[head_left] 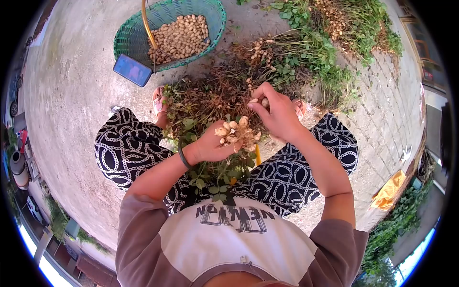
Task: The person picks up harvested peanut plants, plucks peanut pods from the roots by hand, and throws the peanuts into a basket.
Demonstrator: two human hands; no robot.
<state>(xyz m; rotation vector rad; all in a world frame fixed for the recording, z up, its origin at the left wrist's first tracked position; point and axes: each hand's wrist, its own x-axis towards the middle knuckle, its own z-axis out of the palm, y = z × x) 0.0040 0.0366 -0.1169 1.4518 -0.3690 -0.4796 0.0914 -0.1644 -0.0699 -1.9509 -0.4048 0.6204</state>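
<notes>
My left hand (210, 143) is closed round the stems of a peanut plant (215, 173). Its root end, with a cluster of pale peanuts (232, 131), sticks up above the fist, and green leaves hang below toward my lap. Just to the right and a little farther out, my right hand (276, 111) is curled, fingertips pinched, with a few loose peanuts (265, 102) in it. The two hands are apart. Under and beyond them lies a heap of pulled plants (210, 95) with brown roots and stems.
A green woven basket (123, 40) with a tan handle stands at the far left, partly filled with peanuts (184, 36). A phone (132, 70) rests against its near rim. More peanut plants (330, 52) lie at the far right. A yellow-orange sheet (388, 190) is on the ground at right.
</notes>
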